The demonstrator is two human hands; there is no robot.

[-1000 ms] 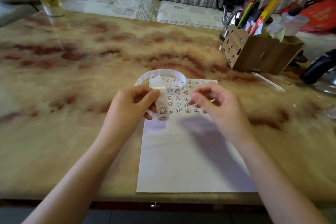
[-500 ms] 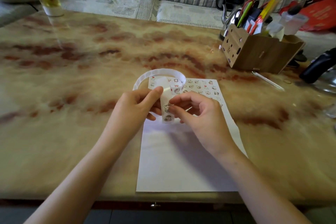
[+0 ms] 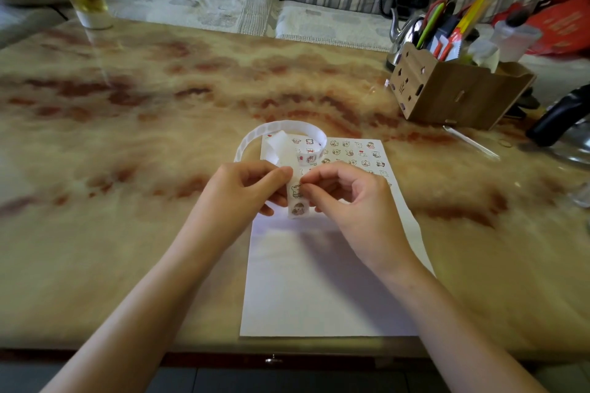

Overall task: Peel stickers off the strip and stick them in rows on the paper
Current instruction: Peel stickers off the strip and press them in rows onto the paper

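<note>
Strip (image 3: 298, 201): free end hangs upright between the hands, over the paper (image 3: 319, 290). The rest loops back above the sheet's far end. Two stickers show on the hanging end.

Left hand (image 3: 242, 191) pinches the strip from the left, thumb against it. Right hand (image 3: 354, 201) was off the strip over the paper a second ago. It has come across, and its thumb and forefinger tips now pinch the strip at the upper sticker's edge. Can't tell if that edge is lifted yet.

Stuck stickers (image 3: 354, 155) fill several rows at the paper's far end; the near part is bare.

Read: last sticker placed, next peel starting. Paper lies flat on the surface (image 3: 127, 169). Wooden organiser (image 3: 459, 96) is far right, well apart.
</note>
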